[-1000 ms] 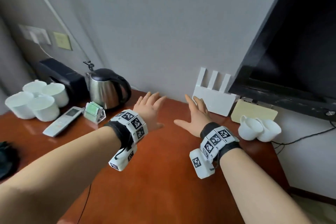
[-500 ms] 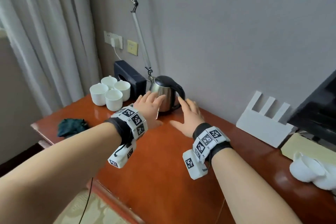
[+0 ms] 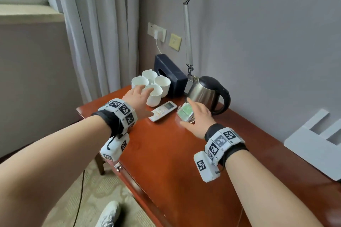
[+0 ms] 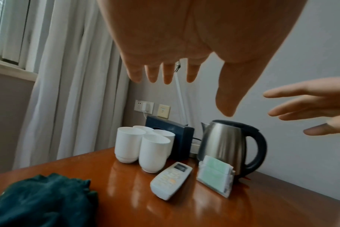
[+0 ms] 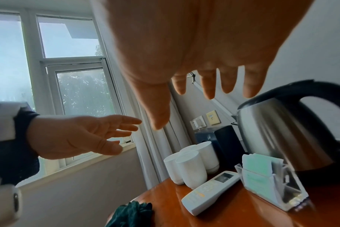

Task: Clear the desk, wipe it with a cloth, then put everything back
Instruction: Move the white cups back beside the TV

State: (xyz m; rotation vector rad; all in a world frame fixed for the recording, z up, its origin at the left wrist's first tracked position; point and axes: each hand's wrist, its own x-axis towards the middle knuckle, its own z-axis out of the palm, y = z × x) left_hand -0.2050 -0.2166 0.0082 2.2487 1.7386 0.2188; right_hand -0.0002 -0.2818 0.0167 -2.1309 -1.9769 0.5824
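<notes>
Head view: my left hand (image 3: pixel 137 97) hangs with fingers spread and holds nothing, just above the four white cups (image 3: pixel 154 86) clustered at the desk's (image 3: pixel 166 153) far corner, at about 11 o'clock from me. My right hand (image 3: pixel 199 116) is likewise spread and empty over the clear card holder (image 3: pixel 185 114), with the kettle (image 3: pixel 206 94) just beyond at 1 o'clock. Between the hands lies the remote (image 3: pixel 163 110), its long axis running from 7 to 1 o'clock, screen end pointing away toward the kettle. My left hand looks nearer to it, though I can't be sure from this angle. The left wrist view shows the dark green cloth (image 4: pixel 41 199) near the desk edge at my 9 o'clock
</notes>
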